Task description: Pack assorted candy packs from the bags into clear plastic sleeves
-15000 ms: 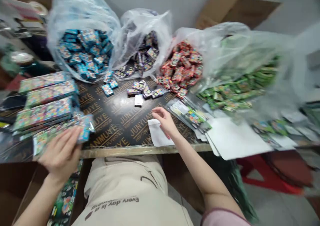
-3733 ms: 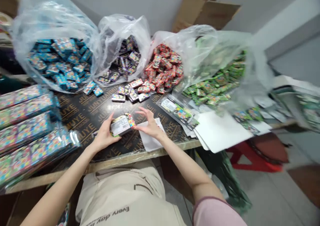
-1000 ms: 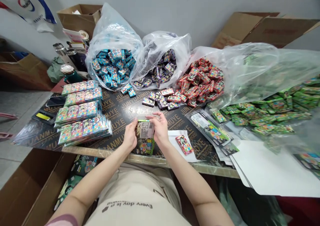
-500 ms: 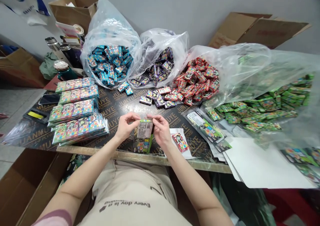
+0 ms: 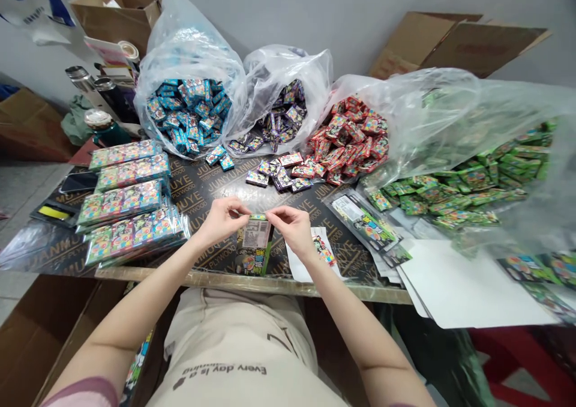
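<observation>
A black-and-green printed plastic bag (image 5: 252, 248) with a pale label patch stands close to the table's front edge, between my hands. My left hand (image 5: 227, 218) has thumb and fingers pinched at the left end of its top edge. At the right end of that edge, the fingertips of my right hand (image 5: 290, 224) are pressed together on it too. Whatever is inside the bag cannot be made out. Just right of my right wrist, a red-edged small pack (image 5: 324, 252) lies on a white sheet (image 5: 300, 267), partly covered by the wrist.
Clear sacks spill blue packs (image 5: 193, 116), purple packs (image 5: 285, 119), red packs (image 5: 351, 134) and green packs (image 5: 468, 182). Stacked multi-pack sleeves (image 5: 130, 203) stand at left. On the right lie more printed bags (image 5: 364, 224) and white sheets (image 5: 477, 287). Behind are cardboard boxes (image 5: 454, 41) and flasks (image 5: 83, 80).
The view has shifted slightly. My right hand has turned inward along the bag's top edge, and its wrist now covers more of the red-edged pack. Both hands still pinch the bag.
</observation>
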The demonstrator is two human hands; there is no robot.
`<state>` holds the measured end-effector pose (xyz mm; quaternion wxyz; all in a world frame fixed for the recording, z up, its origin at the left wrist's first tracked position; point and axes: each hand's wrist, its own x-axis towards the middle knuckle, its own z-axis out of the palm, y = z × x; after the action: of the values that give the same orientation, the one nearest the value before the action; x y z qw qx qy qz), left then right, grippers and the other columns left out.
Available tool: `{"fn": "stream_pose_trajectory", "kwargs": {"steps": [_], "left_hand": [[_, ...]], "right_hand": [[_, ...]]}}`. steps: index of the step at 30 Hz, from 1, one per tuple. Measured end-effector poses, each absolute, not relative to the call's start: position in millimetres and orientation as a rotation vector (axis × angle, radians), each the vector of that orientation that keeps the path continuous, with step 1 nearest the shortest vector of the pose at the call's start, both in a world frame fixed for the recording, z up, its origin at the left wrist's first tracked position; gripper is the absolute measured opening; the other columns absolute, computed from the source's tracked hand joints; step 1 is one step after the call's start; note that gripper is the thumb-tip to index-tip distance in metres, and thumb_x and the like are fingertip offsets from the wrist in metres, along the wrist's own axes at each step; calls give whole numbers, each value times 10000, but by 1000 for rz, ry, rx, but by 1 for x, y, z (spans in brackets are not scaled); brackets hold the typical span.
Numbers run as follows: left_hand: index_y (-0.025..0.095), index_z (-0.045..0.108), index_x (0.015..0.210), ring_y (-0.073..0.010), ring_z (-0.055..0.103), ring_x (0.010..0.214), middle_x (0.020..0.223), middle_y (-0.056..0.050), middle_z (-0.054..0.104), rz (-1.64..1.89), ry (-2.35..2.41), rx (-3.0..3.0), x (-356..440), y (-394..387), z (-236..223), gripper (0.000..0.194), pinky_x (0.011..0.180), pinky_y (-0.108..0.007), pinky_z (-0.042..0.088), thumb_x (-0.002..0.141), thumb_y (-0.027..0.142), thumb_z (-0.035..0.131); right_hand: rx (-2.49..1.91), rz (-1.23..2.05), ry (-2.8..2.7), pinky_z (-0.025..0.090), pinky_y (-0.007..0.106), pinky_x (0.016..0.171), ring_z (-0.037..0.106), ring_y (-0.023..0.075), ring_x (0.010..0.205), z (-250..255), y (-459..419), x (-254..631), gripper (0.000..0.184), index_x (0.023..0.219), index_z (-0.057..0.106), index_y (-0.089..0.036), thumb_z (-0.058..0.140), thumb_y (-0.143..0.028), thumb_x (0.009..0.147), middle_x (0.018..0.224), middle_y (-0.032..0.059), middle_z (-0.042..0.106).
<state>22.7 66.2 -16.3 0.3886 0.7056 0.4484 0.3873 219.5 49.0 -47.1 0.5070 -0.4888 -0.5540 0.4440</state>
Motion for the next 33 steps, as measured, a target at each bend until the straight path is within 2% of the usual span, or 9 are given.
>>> {"fn": "stream_pose_trajectory", "kwargs": {"steps": [5,7,9,12,16,20,25,29,33], "left_hand": [[151,656,665,-136,586,667,723,-46,644,1018,1041,2254,22,59,-20,191,633,-255,455,830,245,640],[152,663,735,-140,562,678,725,-43,616,966,1045,2365,22,58,-21,185,638,-263,444,874,250,591],[166,688,863,-143,533,683,732,-33,579,901,1061,2435,22,59,-22,173,633,-267,430,905,254,545],[225,709,964,-144,506,674,733,-20,540,914,1027,2472,23,59,-24,210,599,-261,410,925,274,508],[247,731,914,-160,512,669,726,-28,544,991,1016,2404,25,58,-30,206,596,-283,407,902,262,526],[251,743,903,-175,507,663,717,-38,540,1016,1010,2343,26,58,-33,214,594,-303,394,888,262,530],[233,742,918,-164,509,685,734,-32,542,987,1058,2285,26,58,-31,199,621,-289,395,879,224,547],[198,738,913,-160,520,727,767,-43,548,906,1095,2283,29,58,-26,207,664,-281,412,873,187,535],[188,741,919,-160,512,732,754,-42,526,833,1143,2303,29,63,-26,198,674,-276,410,876,197,548]], "right_hand": [[-1035,711,-1733,486,403,906,639,223,987,-48,34,227,180,948,719,-239,593,-342,873,1070,72,712],[-1018,626,-1851,444,425,975,579,232,1113,-52,33,240,253,1087,678,-248,567,-359,889,1243,88,633],[-1121,580,-1837,432,424,987,538,236,1162,-60,37,266,327,1188,621,-246,554,-372,893,1302,99,575],[-1474,448,-1709,438,422,941,553,246,1059,-79,48,322,266,1094,652,-224,589,-331,858,1099,100,618],[-1800,529,-1823,407,425,920,551,250,962,-113,57,381,120,862,720,-198,620,-231,805,924,91,613],[-1821,522,-1916,392,412,898,540,247,977,-138,54,388,97,824,740,-203,652,-206,784,972,97,624],[-1764,378,-2052,383,405,838,527,247,914,-140,50,377,119,723,701,-195,630,-231,811,902,97,656],[-1658,343,-2255,401,379,739,510,239,795,-139,51,379,185,704,617,-191,528,-259,851,792,108,627],[-1611,323,-2311,413,374,671,527,241,708,-150,58,384,149,687,490,-230,444,-258,827,713,92,582]]}}
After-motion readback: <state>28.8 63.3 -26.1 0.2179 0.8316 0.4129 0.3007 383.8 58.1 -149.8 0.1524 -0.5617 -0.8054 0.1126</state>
